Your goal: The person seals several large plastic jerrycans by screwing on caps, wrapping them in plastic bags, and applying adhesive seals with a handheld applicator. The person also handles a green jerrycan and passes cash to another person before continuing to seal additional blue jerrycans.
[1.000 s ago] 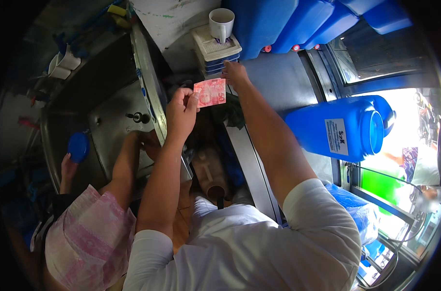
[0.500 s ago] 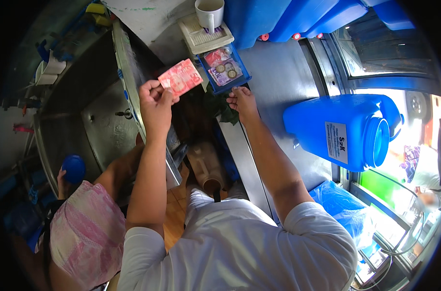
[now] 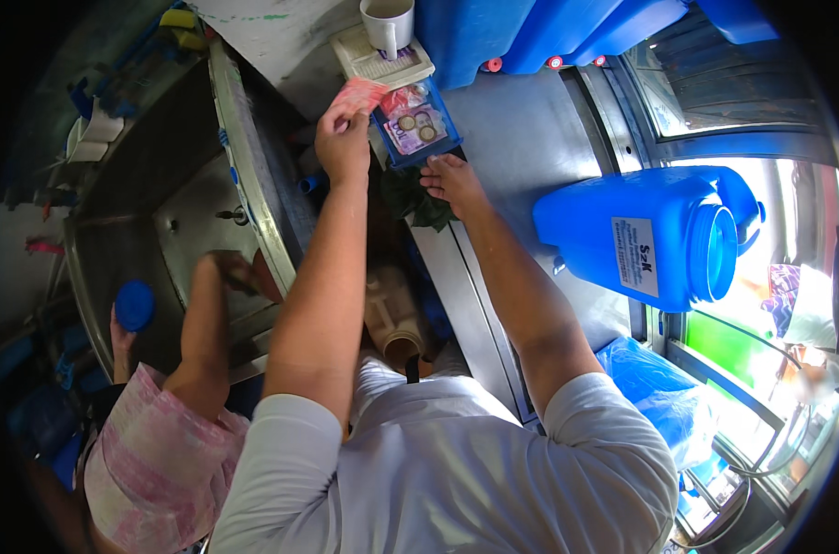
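Observation:
My left hand pinches a red banknote between thumb and fingers, at the left side of a small blue tray. In that tray lie a purple banknote, red notes partly under clear plastic, and a few coins on top. By the tray's near edge is my right hand, its fingers loosely bent and apart, with nothing seen in them. Whether its fingertips touch the tray I cannot tell. Just behind the tray, a white mug stands on a beige ribbed holder.
A large blue jug lies on the metal counter at right. More blue containers line the back. At left is a metal sink, where another person reaches in with one arm and holds a round blue object.
My left hand has carried the red banknote forward and right, up to the tray. My right hand has drawn slightly left and its fingers have loosened. The other person's arm has shifted in the sink.

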`<state>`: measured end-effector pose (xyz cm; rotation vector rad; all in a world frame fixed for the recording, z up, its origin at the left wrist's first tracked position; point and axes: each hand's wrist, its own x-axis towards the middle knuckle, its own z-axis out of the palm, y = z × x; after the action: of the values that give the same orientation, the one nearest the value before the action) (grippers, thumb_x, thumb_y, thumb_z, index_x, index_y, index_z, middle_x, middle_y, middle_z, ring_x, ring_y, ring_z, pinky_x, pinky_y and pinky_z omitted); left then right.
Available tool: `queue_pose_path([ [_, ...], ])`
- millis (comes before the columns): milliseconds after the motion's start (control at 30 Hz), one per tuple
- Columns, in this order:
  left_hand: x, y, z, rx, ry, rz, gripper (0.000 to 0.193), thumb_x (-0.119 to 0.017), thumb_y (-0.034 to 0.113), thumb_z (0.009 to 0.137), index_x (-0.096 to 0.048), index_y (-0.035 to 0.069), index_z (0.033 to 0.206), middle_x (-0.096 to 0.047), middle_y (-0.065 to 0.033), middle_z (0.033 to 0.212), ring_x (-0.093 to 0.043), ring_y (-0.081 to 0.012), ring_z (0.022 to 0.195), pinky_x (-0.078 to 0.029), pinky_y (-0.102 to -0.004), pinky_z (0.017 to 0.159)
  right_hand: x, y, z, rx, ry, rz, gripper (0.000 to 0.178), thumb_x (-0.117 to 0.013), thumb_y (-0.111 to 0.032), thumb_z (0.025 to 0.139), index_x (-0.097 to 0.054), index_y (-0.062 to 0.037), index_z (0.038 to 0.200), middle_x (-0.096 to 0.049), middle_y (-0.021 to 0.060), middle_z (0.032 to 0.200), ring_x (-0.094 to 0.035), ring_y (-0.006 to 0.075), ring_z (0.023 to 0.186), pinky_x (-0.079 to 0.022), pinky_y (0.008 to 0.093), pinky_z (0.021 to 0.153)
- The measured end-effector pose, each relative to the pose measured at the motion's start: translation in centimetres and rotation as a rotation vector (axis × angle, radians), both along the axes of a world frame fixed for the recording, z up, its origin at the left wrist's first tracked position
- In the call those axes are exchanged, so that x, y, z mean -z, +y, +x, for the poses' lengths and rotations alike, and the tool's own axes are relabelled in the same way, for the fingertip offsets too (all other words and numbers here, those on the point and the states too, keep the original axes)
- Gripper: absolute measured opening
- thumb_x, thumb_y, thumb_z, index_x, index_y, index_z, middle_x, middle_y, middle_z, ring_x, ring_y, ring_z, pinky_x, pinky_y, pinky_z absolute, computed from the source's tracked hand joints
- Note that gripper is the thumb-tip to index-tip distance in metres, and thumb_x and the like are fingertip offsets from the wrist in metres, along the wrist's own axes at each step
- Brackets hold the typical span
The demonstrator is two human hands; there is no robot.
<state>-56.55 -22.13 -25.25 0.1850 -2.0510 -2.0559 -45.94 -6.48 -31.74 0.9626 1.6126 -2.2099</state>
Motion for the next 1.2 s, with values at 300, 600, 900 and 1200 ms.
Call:
queue_pose_path([
  [300,4.0,2.7,4.9,-0.031,-0.399,0.328,0.073,-0.083,0.006,0.078,-0.041,-0.003,0.137,-0.051,-0.0168,0.132,-0.060,-0.0212,0.113,-0.048,-0.0306,0.095,-3.5,0.7,-0.6,-0.084,-0.002,0.097,0.022,-0.066,-0.034,0.096,-0.062,-0.0123,0.097,-0.068,0.0018,0.090,-0.067,0.0150,0.079,-0.052,0.0298,0.068],
  [600,3.7,2.9,4.1,-0.031,-0.343,0.140,0.068,-0.082,0.004,0.077,-0.045,-0.003,0.134,-0.058,-0.0161,0.127,-0.063,-0.0185,0.102,-0.052,-0.0302,0.085,-7.6,-1.2,-7.0,-0.321,0.431,1.638,0.022,-0.071,-0.029,0.082,-0.073,-0.0095,0.091,-0.071,0.0090,0.093,-0.068,0.0316,0.090,-0.048,0.0470,0.079],
  [900,4.2,2.7,4.3,-0.003,-0.254,0.125,0.066,-0.079,0.001,0.076,-0.046,-0.004,0.133,-0.050,-0.0173,0.133,-0.063,-0.0233,0.104,-0.053,-0.0326,0.091,-5.3,-1.2,-11.4,-0.471,0.221,1.551,0.021,-0.067,-0.025,0.082,-0.071,-0.0097,0.097,-0.070,0.0146,0.108,-0.068,0.0322,0.095,-0.051,0.0487,0.080],
  [1200,4.9,2.6,3.9,-0.119,-0.148,-0.034,0.062,-0.077,-0.002,0.077,-0.046,-0.003,0.131,-0.047,-0.0179,0.131,-0.057,-0.0268,0.115,-0.050,-0.0347,0.098,-7.9,0.8,-12.2,0.068,0.163,-0.107,0.015,-0.055,-0.019,0.094,-0.060,-0.0058,0.089,-0.058,0.0043,0.080,-0.065,0.0232,0.078,-0.052,0.0376,0.068],
])
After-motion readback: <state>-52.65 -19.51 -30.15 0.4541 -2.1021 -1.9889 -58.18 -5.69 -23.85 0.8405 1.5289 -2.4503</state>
